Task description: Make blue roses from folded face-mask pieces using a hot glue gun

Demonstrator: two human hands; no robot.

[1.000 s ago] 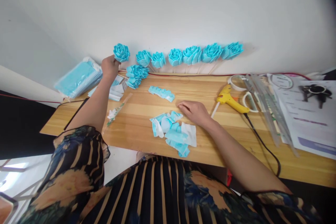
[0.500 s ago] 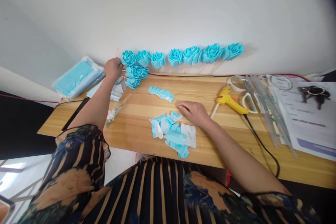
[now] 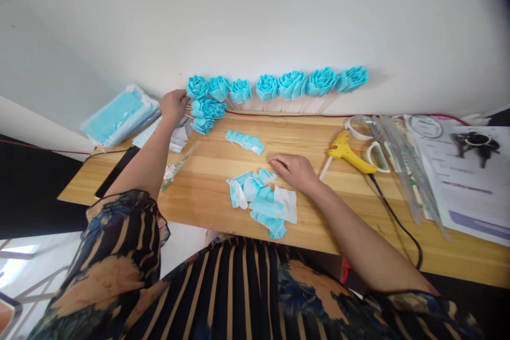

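At the back left, my left hand (image 3: pixel 174 104) is closed, its fingertips at the lower left of a blue artificial flower (image 3: pixel 196 87) leaning at the wall; its stem is hidden. Other blue flowers (image 3: pixel 205 108) lie just below it, beside the hand. My right hand (image 3: pixel 295 171) rests on the table with its fingers curled and nothing visible in them. In front of that hand is a pleated blue strip (image 3: pixel 244 142). A heap of blue and white scraps (image 3: pixel 263 199) lies to its left, nearer to me.
More blue flowers (image 3: pixel 292 85) lean along the wall. To the right are a yellow glue gun (image 3: pixel 350 155), scissors (image 3: pixel 378 156), a tape roll (image 3: pixel 359 126), clear sticks (image 3: pixel 402 170) and printed paper (image 3: pixel 474 191). Packed blue masks (image 3: pixel 119 117) and a dark phone (image 3: pixel 117 172) sit left.
My left hand and the flower at its fingertips have shifted very slightly to the right. The right hand stays in place on the table. The view has moved a little.
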